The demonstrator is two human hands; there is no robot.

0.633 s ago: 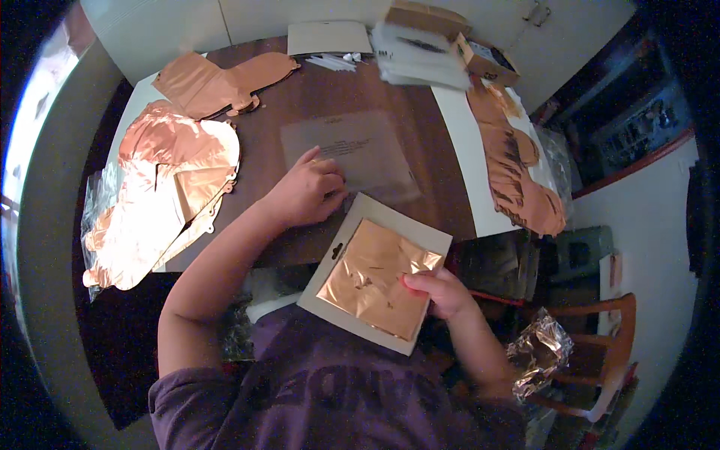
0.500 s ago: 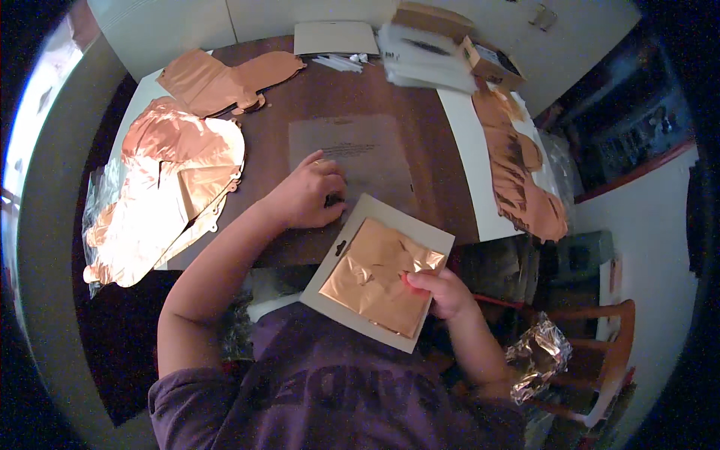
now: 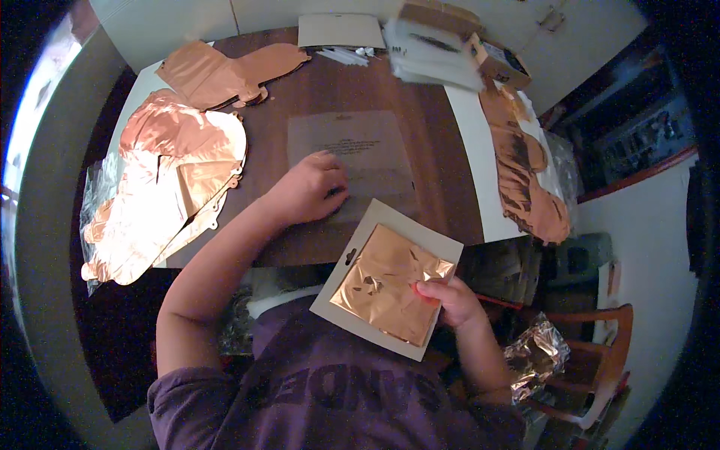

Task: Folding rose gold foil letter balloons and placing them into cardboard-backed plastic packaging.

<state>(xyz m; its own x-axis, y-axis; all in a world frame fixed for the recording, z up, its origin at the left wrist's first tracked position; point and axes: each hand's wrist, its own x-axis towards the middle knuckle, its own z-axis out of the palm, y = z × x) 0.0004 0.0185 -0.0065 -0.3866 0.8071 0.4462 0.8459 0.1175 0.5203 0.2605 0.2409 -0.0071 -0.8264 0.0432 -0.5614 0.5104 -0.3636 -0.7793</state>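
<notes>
My right hand (image 3: 456, 301) grips a pale card (image 3: 369, 225) with a hang hole, tilted in front of my chest. The thumb presses a folded copper-coloured foil balloon (image 3: 386, 274) flat against the card. Something small and red (image 3: 425, 292) shows at the thumb; its kind is unclear. My left hand (image 3: 311, 187) rests on a clear plastic bag (image 3: 352, 127) with printing, lying flat on the table. Its fingers are curled inward, and whatever is between them is hidden.
Flat copper foil balloons lie in stacks at the left (image 3: 180, 157), far left (image 3: 225, 71) and right (image 3: 517, 165) of the brown table (image 3: 262, 142). Farther back are a card stack (image 3: 341, 31), white straws (image 3: 341, 57), plastic bags (image 3: 431, 60) and a cardboard box (image 3: 499, 64). A wooden chair (image 3: 619, 337) stands at right.
The card with the folded balloon has moved slightly right and down in my right hand. My left fingers, raised before, have curled down over the plastic bag.
</notes>
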